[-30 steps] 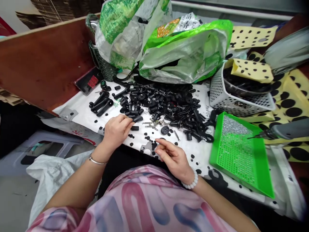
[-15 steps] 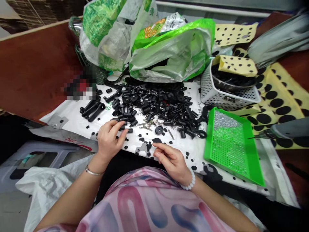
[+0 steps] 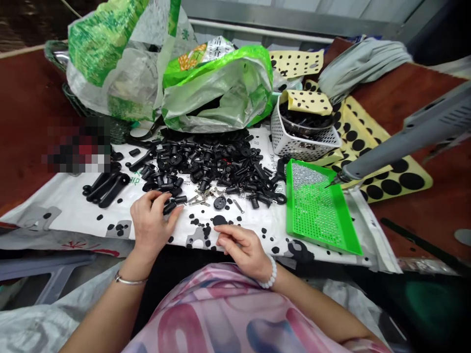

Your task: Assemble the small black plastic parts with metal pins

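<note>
My left hand [image 3: 151, 220] is at the front edge of a heap of black plastic parts [image 3: 206, 157]. Its thumb and fingers are apart, around a short black cylindrical part [image 3: 179, 200] on the white sheet [image 3: 147, 235]; whether they touch it I cannot tell. My right hand [image 3: 245, 249] hovers at the sheet's front edge, fingers loosely bent, thumb and index slightly apart, with nothing visible between them. Between the hands and the heap lie small metal clips [image 3: 200, 197], a black round disc with holes [image 3: 220, 203] and scattered black dots.
A green tray [image 3: 351, 230] with small silvery pieces is at right, below an electric screwdriver [image 3: 382, 147]. Behind it stand a white basket [image 3: 287, 142] of black parts and yellow dotted sheets [image 3: 405, 166]. Plastic bags [image 3: 217, 93] line the back. Several black handles [image 3: 110, 189] lie left.
The view has turned to the right, so the table's things appear farther left. Both hands keep nearly the same pose, the left close to the black parts. More of the screwdriver shows.
</note>
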Motion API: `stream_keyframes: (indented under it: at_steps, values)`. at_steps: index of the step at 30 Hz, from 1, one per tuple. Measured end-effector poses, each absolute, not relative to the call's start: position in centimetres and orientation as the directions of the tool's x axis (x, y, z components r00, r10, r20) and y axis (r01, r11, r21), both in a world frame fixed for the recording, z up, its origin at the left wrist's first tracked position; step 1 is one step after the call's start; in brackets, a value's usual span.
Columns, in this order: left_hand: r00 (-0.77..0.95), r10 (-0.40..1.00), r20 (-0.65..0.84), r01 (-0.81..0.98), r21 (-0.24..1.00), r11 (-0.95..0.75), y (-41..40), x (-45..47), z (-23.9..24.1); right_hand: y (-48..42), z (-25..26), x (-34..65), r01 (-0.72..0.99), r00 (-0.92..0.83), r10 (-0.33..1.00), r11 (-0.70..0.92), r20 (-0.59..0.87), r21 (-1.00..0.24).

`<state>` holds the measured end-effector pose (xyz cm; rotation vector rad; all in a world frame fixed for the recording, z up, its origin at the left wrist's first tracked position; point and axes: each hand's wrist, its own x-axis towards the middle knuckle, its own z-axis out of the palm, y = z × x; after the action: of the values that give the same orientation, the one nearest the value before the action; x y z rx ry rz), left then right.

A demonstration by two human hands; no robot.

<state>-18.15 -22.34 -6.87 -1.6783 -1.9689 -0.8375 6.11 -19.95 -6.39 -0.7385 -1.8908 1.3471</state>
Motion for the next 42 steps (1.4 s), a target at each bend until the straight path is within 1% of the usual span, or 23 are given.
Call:
stream_keyframes:
  at_steps: [4, 8, 11, 14, 18, 23, 25, 27, 29, 33, 35, 38, 42]
  values:
    - [-0.201, 0.692, 0.694, 0.975, 0.213, 0.070, -22.7, -18.1, -7.2, -20.1, -6.5, 6.3, 0.044, -0.587, 0.773, 0.325, 0.239, -0.945]
    - [-0.242, 0.679, 0.693, 0.962, 0.262, 0.076, -22.9, -18.1, -7.3, -20.2, -6.5, 6.1, 0.063, -0.575, 0.789, 0.309, 0.218, -0.949]
    - [-0.260, 0.681, 0.685, 0.955, 0.287, 0.076, -22.8, -18.0, -7.3, -19.5, -5.5, 5.9, 0.108, -0.601, 0.760, 0.383, 0.246, -0.917]
    - [-0.267, 0.690, 0.673, 0.949, 0.308, 0.067, -22.8, -18.0, -7.3, -18.0, -3.4, 5.6, 0.158, -0.648, 0.690, 0.537, 0.323, -0.829]
    - [-0.289, 0.692, 0.662, 0.939, 0.337, 0.070, -22.9, -18.0, -7.3, -15.2, -0.4, 4.8, 0.222, -0.659, 0.622, 0.699, 0.424, -0.680]
    - [-0.301, 0.678, 0.671, 0.930, 0.364, 0.053, -22.9, -18.0, -7.2, -10.9, 1.3, 3.3, 0.343, -0.700, 0.554, 0.814, 0.451, -0.468]
    - [-0.308, 0.670, 0.676, 0.924, 0.379, 0.043, -22.9, -18.0, -7.2, -8.9, 1.5, 2.5, 0.407, -0.714, 0.556, 0.825, 0.427, -0.393]
    - [-0.317, 0.661, 0.681, 0.918, 0.396, 0.032, -23.0, -18.0, -7.2, -6.9, 1.6, 1.4, 0.491, -0.713, 0.585, 0.810, 0.385, -0.320]
    - [-0.321, 0.651, 0.688, 0.913, 0.407, 0.020, -23.1, -18.1, -7.3, -5.1, 1.8, -0.1, 0.577, -0.708, 0.623, 0.782, 0.333, -0.236]
    - [-0.327, 0.637, 0.698, 0.907, 0.422, 0.003, -23.3, -18.1, -7.4, -1.9, 1.9, -3.6, 0.674, -0.714, 0.670, 0.736, 0.204, -0.063]
    - [-0.339, 0.628, 0.700, 0.901, 0.434, 0.002, -23.4, -18.1, -7.4, -0.7, 1.8, -5.4, 0.701, -0.700, 0.695, 0.713, 0.164, -0.029]
    - [-0.351, 0.608, 0.712, 0.892, 0.452, -0.014, -23.5, -18.0, -7.5, 1.1, 1.3, -7.9, 0.742, -0.665, 0.738, 0.670, 0.112, -0.013]
    - [-0.343, 0.567, 0.749, 0.896, 0.441, -0.041, -23.5, -18.1, -7.5, 3.1, 0.6, -10.2, 0.804, -0.594, 0.803, 0.594, 0.035, 0.014]
